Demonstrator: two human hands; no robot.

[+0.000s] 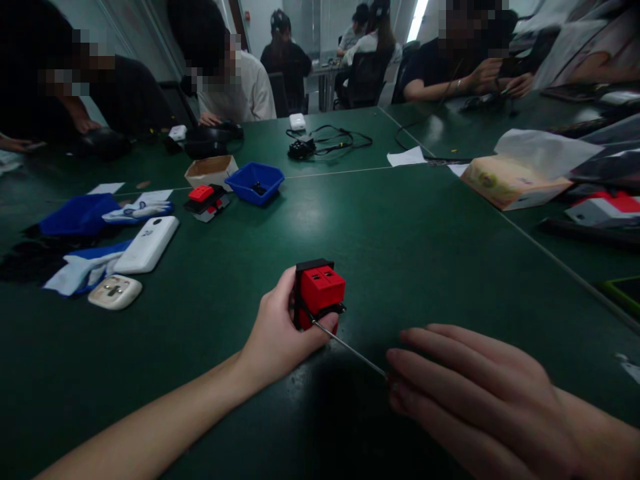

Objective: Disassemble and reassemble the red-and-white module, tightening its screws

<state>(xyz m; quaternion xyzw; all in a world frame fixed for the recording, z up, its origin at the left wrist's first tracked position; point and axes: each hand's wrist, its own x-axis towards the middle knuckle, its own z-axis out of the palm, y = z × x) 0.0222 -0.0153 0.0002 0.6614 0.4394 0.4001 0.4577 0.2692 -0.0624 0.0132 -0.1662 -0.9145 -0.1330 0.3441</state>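
My left hand [280, 333] is closed around a small red and black block-shaped part [320, 293] that stands on the green table [400, 240]. A thin metal rod [350, 348], like a screwdriver shaft, runs from the part's lower edge to my right hand [475, 393]. My right hand lies low over the table with its fingers stretched forward and pressed together over the rod's near end. The rod's handle is hidden under those fingers.
A blue tray [256, 181], a cardboard box [211, 171] and another red and black part [206, 199] sit further back on the left. White phone-like cases [147, 244], gloves [83, 268] and a tissue box [510, 181] lie around. Other people sit at the far edges.
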